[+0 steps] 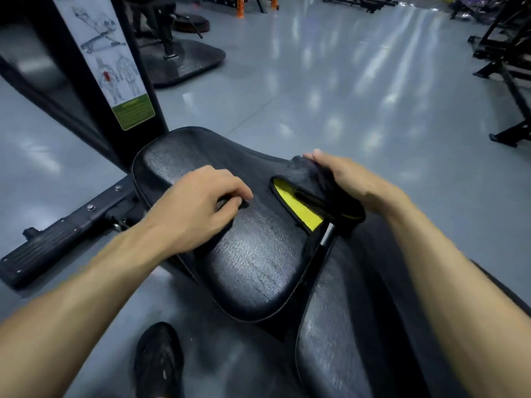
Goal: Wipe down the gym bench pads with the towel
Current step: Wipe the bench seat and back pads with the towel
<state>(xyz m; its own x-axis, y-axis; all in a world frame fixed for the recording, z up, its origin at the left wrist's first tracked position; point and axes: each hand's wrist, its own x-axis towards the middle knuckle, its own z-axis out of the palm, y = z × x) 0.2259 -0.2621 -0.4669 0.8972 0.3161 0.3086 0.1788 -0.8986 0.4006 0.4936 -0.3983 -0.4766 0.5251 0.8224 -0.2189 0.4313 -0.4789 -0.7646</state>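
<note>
The black seat pad [253, 262] of the gym bench fills the middle, its surface cracked and shiny. My right hand [342, 179] grips a bunched black towel [313, 182] at the pad's far right edge. The towel's yellow side [298, 209] shows just below that hand. My left hand [198, 205] rests on the pad's left half. Its fingers are curled around a small dark object [232, 203], and I cannot tell whether this is part of the towel. The black back pad [342, 326] runs down to the lower right, under my right forearm.
The bench's black upright with an instruction sticker [115, 70] rises at the back left. A black foot bar [57, 239] lies on the grey floor at left. My black shoe [159, 360] is below the seat. Other machine frames [505, 76] stand at far right.
</note>
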